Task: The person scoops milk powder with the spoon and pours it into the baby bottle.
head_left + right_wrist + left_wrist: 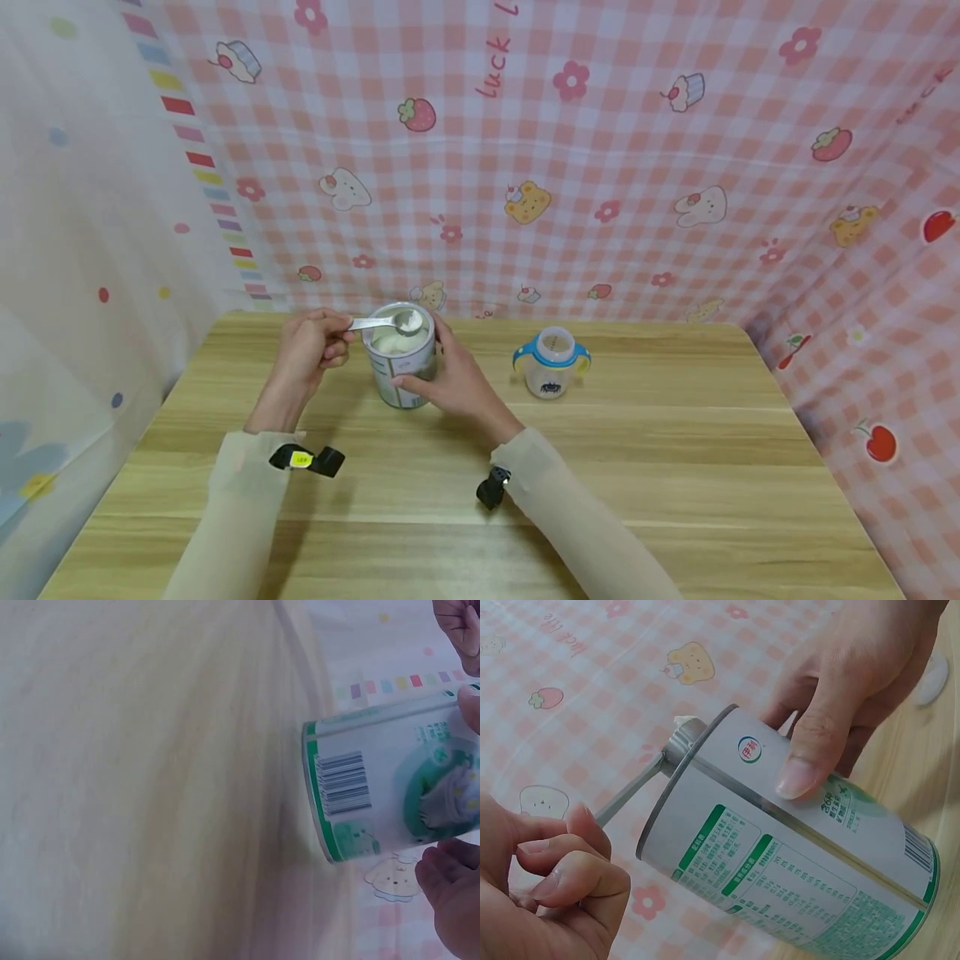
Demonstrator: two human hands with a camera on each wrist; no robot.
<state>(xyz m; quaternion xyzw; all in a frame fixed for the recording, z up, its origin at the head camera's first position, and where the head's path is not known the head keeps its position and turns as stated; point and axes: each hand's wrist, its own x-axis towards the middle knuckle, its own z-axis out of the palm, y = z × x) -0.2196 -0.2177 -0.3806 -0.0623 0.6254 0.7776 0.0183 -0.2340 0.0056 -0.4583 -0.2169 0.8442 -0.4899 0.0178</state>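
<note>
A metal measuring spoon heaped with white powder is over the mouth of an open tin of milk powder. My left hand pinches the spoon's handle, left of the tin. In the left wrist view the spoon's bowl shows at the tin's rim, the powder peaking above it. My right hand grips the tin from its right side, thumb across the front. The right wrist view shows the tin's barcode side, with the right hand partly cut off by the frame edge.
To the right of the tin stands a clear baby bottle with a blue collar and two handles, its top uncovered. The wooden table meets a pink checked cloth along its back edge. Cloth also hangs at both sides.
</note>
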